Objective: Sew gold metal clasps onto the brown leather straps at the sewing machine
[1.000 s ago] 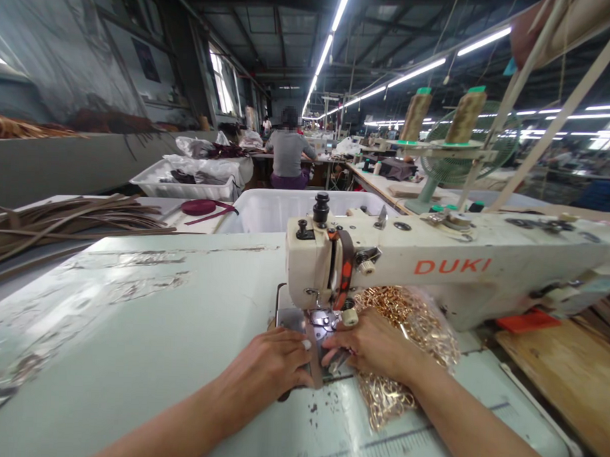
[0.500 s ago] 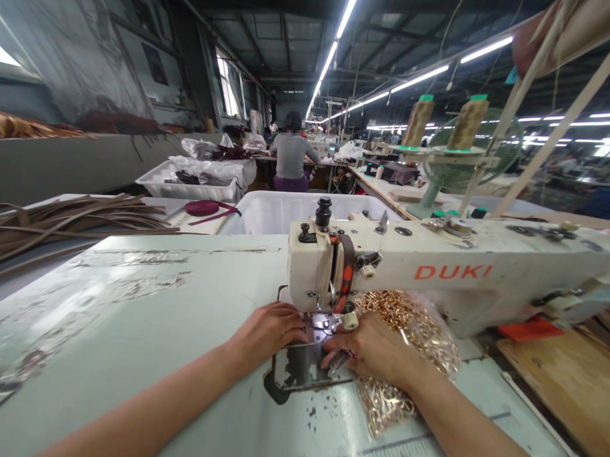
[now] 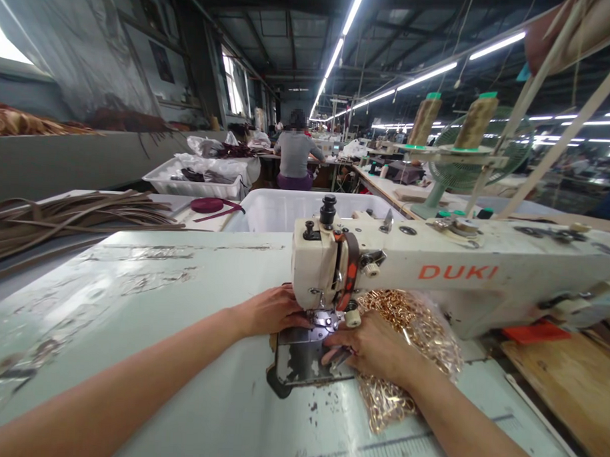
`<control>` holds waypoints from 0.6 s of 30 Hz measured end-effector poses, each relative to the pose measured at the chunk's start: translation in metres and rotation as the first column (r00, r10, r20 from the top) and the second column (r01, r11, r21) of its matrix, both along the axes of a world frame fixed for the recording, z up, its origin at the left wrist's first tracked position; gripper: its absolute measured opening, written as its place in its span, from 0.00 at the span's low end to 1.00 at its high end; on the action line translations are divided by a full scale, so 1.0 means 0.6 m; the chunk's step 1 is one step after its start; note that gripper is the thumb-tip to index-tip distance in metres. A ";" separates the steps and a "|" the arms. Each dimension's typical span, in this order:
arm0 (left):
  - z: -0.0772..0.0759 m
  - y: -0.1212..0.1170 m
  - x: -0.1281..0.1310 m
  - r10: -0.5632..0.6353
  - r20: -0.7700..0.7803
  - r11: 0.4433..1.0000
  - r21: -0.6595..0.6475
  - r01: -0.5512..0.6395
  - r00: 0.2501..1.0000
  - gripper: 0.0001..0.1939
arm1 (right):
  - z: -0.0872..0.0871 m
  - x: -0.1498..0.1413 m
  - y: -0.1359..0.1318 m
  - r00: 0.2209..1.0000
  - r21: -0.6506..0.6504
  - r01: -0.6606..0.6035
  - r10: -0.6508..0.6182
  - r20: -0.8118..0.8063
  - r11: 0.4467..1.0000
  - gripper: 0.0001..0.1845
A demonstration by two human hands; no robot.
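Both hands are at the needle area of a white sewing machine (image 3: pixel 458 260) marked DUKI. My left hand (image 3: pixel 272 310) lies left of the presser foot (image 3: pixel 324 318), its fingertips partly hidden behind the machine head. What those fingers pinch, if anything, does not show. To the right of the foot, my right hand (image 3: pixel 371 344) is curled low over the worn metal bed plate (image 3: pixel 300 365). A small grey metal tool (image 3: pixel 338 357), its kind unclear, sticks out from under its fingers. Just beyond that hand lies a clear plastic bag of gold-coloured metal hooks (image 3: pixel 416 332).
A white bin (image 3: pixel 266 207) stands behind the machine. Brown strips (image 3: pixel 85 221) are piled at left, near a dark red coiled band (image 3: pixel 208 205). Thread cones (image 3: pixel 473 121) and a green fan (image 3: pixel 440 173) are at right. A person in grey (image 3: pixel 295 155) sits farther back.
My left hand has slid forward along the presser foot, its fingers reaching farther behind the machine head. The right hand stays nearly in place. The view has shifted slightly.
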State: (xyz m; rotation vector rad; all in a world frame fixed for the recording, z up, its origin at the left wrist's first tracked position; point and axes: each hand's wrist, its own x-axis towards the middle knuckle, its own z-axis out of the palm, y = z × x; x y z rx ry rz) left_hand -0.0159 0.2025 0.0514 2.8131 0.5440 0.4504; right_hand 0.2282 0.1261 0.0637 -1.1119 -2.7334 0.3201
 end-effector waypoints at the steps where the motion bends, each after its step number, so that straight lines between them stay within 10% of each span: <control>1: -0.001 -0.002 -0.001 0.003 -0.007 1.000 0.011 -0.003 1.000 0.14 | 0.000 0.000 0.000 1.000 0.001 -0.001 0.001 -0.002 1.000 0.14; 18: 0.010 -0.062 -0.021 0.126 -0.074 0.975 0.194 -0.109 0.989 0.15 | -0.004 -0.002 0.000 0.999 0.061 -0.030 0.028 0.034 0.998 0.09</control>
